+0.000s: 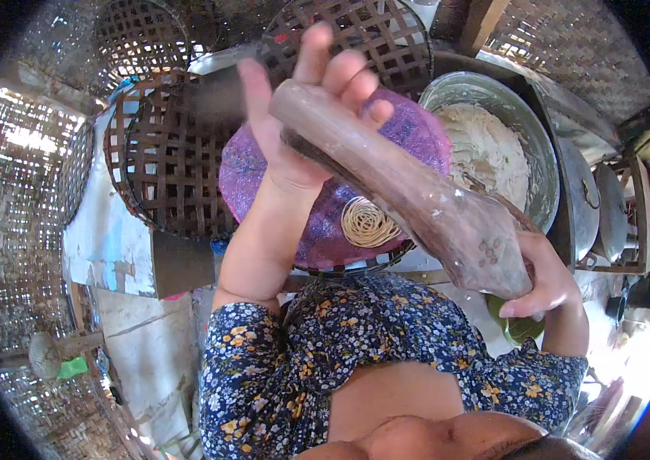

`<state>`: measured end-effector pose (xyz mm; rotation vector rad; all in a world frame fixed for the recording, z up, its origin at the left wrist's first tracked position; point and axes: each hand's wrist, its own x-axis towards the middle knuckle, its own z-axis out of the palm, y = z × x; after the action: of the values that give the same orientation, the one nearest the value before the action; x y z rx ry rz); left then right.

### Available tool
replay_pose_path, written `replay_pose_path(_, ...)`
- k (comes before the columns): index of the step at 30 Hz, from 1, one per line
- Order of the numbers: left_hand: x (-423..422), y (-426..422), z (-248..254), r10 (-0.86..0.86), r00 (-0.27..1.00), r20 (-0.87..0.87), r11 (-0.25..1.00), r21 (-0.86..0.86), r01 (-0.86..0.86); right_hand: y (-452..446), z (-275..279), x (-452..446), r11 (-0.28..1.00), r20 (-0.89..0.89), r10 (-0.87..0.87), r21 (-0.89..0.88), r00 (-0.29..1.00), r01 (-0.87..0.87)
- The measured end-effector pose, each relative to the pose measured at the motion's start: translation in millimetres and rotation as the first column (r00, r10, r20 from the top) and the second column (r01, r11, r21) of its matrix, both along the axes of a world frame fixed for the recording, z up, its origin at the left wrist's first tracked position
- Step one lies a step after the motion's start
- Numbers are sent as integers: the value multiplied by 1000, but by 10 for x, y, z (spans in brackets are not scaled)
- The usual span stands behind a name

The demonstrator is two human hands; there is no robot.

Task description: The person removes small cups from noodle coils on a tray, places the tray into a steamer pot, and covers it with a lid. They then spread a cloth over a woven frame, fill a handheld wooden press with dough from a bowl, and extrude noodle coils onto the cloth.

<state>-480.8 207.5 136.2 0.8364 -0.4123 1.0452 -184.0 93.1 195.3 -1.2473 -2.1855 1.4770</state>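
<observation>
Your right hand (pixel 549 274) clamped round thick end of wooden tool (pixel 409 180), seemingly bearing weight; tool slants over purple mesh (pixel 241 175). Left hand (pixel 277 146) above mesh: fingers spread, palm contact unclear.

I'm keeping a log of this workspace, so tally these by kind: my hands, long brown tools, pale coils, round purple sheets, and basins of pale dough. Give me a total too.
Hands: 2 (left hand, right hand)
Long brown tool: 1
Pale coil: 1
Round purple sheet: 1
Basin of pale dough: 1
Total: 6
</observation>
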Motion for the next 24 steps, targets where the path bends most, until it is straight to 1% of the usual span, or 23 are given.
replay_pose_path(1, 46, 3, -47, 97, 962, -254, 994, -25, -107, 5, -21, -17, 1000, -49, -23, -9, 999, 23)
replay_pose_path(2, 96, 5, -109, 178, 851, -494, 976, -20, -215, 18, -25, -25, 999, -57, -27, -20, 998, 26)
replay_pose_path(3, 143, 21, -212, 237, 675, -699, 948, 15, -318, 40, -26, -32, 999, -64, -30, -30, 997, 28)
replay_pose_path(4, 184, 77, -709, 196, 531, -824, 957, 42, -288, 62, -35, -30, 999, -71, -29, -32, 997, 27)
replay_pose_path(6, 237, 18, -1031, 121, 393, -911, 951, -6, -308, 98, -58, -21, 999, -83, -26, -29, 996, 24)
replay_pose_path(8, 297, -325, -673, 56, 454, -889, 903, -149, -403, 127, -93, -13, 1000, -93, -23, -18, 995, 21)
replay_pose_path(11, 254, -334, -560, -101, 523, -846, 897, -304, -319, 159, -139, -7, 1000, -98, -25, -7, 995, 25)
replay_pose_path(14, 246, -357, -551, -78, 442, -894, 852, -290, -435, 202, -150, -7, 999, -95, -32, -21, 995, 30)
replay_pose_path(17, 211, -415, -603, 149, 315, -937, 902, -1, -431, 236, -168, -20, 996, -109, -65, -61, 992, 58)
replay_pose_path(20, 145, -412, -487, 67, 279, -958, 965, -8, -261, 252, -194, -37, 987, -150, -140, -98, 979, 126)
replay_pose_path(21, 93, -419, -525, 230, 164, -959, 955, 190, -226, 259, -224, -25, 983, -178, -166, -104, 970, 150)
replay_pose_path(22, 19, -440, -616, 391, 56, -919, 911, 378, -167, 265, -240, -14, 979, -206, -193, -110, 959, 174)
replay_pose_path(23, -58, -473, -714, 544, -41, -838, 833, 546, -87, 265, -237, -3, 967, -203, -229, -159, 952, 199)
replay_pose_path(24, -123, -513, -769, 682, -122, -721, 728, 686, 10, 259, -228, 8, 952, -199, -265, -207, 943, 224)
